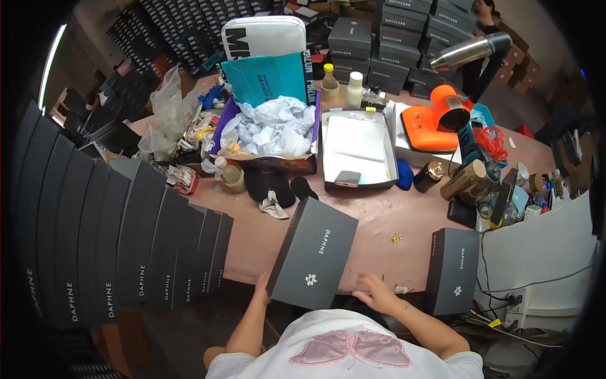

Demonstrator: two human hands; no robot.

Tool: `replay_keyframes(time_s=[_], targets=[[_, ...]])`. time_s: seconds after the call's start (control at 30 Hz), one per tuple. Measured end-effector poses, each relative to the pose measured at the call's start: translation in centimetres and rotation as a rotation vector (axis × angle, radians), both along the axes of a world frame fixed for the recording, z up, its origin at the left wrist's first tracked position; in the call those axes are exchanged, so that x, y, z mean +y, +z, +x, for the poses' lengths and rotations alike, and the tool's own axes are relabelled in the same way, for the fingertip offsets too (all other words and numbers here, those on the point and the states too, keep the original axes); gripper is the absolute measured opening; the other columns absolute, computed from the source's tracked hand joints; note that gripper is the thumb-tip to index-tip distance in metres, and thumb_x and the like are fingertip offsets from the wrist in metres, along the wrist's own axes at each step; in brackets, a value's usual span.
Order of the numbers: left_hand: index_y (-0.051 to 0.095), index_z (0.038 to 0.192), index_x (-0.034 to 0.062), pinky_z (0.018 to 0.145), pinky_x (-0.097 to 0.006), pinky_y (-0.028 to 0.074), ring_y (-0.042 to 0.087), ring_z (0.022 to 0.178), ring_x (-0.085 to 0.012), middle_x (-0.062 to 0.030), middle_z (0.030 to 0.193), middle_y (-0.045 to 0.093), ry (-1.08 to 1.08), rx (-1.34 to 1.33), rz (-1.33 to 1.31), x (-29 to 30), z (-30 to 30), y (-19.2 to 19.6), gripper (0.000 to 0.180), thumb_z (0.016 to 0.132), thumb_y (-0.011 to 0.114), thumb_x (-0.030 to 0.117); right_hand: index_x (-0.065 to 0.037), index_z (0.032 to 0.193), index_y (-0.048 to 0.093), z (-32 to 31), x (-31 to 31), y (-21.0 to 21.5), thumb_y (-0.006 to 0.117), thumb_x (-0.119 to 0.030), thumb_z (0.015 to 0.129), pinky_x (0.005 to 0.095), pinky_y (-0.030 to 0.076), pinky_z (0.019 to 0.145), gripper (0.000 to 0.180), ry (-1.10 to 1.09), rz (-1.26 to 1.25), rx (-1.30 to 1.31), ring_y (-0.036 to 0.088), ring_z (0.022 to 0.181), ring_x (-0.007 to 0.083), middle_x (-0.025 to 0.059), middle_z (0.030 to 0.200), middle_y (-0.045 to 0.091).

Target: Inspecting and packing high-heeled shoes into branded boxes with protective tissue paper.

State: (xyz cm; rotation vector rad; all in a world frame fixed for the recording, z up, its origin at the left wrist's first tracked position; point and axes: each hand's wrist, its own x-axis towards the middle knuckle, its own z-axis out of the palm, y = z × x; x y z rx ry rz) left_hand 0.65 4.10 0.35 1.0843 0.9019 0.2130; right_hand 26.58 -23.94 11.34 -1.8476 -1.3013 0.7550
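Note:
A dark grey shoebox (314, 249) with its lid on stands tilted in front of me at the table's near edge. At its lower left side my left hand (262, 292) grips it, with part of the fingers hidden by the box. My right hand (377, 294) is just to the right of the box, apart from it, with the fingers spread and nothing seen in them. A second grey shoebox (453, 270) lies farther right at the table edge. Small yellow bits (396, 238) are on the tabletop between the two boxes.
A row of stacked grey shoeboxes (142, 243) rises close on my left. Behind are a purple-edged box of crumpled tissue (278, 123), a box lid with white paper (356, 142), an orange device (432, 123), bottles (354, 91) and black shoe-like pieces (281, 189). Cables (505, 290) hang at right.

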Motion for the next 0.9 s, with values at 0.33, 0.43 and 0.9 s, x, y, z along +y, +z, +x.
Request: replay_keyframes(time_s=[0.33, 0.43, 0.9], targets=[[0.047, 0.135, 0.0026, 0.087, -0.036, 0.049, 0.061, 0.106, -0.0272, -0.0178, 0.129, 0.056, -0.727, 0.254, 0.186, -3.6, 3.0, 4.4, 0.062, 0.091, 0.059, 0.044, 0.009, 0.126, 0.044, 1.2, 5.9, -5.2, 0.070, -0.031, 0.083, 0.0362, 0.047, 0.090, 0.064, -0.696, -0.234, 0.665, 0.058, 0.105, 0.0282, 0.0215, 0.112, 0.060], [0.055, 0.124, 0.0006, 0.090, -0.040, 0.047, 0.061, 0.099, -0.0339, -0.0186, 0.111, 0.062, -0.590, 0.245, 0.649, 0.2, 9.9, 5.3, 0.045, 0.084, 0.064, 0.018, 0.009, 0.124, 0.045, 3.8, 4.4, -4.1, 0.070, -0.034, 0.083, 0.0376, 0.047, 0.090, 0.065, -0.601, -0.343, 0.593, 0.058, 0.105, 0.0304, 0.0244, 0.112, 0.059], [0.056, 0.120, 0.0094, 0.105, -0.055, 0.029, 0.045, 0.120, -0.0304, -0.0144, 0.118, 0.053, -0.838, 0.080, 1.746, 13.8, 29.0, 5.7, 0.042, 0.079, 0.056, 0.006, 0.008, 0.114, 0.054, 1.7, 4.7, -5.6, 0.068, -0.042, 0.080, 0.0449, 0.046, 0.087, 0.062, -0.798, -0.301, 0.065, 0.059, 0.100, 0.0424, 0.0293, 0.106, 0.060]])
